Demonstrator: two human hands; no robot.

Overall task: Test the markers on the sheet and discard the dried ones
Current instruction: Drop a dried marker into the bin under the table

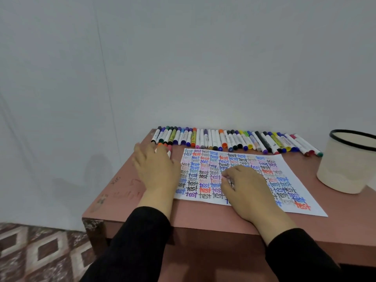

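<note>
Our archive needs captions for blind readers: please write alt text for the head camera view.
A person's left hand reaches to a few markers beside a sheet covered in colourful "test" words, where the right hand rests, loosely curled. A long row of markers lines the far edge of the table; a cream bin stands at right.

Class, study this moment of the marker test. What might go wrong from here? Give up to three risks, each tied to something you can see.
The sheet is almost filled with "test" words, so a new faint mark may be hard to judge.
The right hand rests on the written area; any wet ink under it might smear.
The left hand reaches over a few loose markers near the table's left edge; a nudge might roll one off.
</note>
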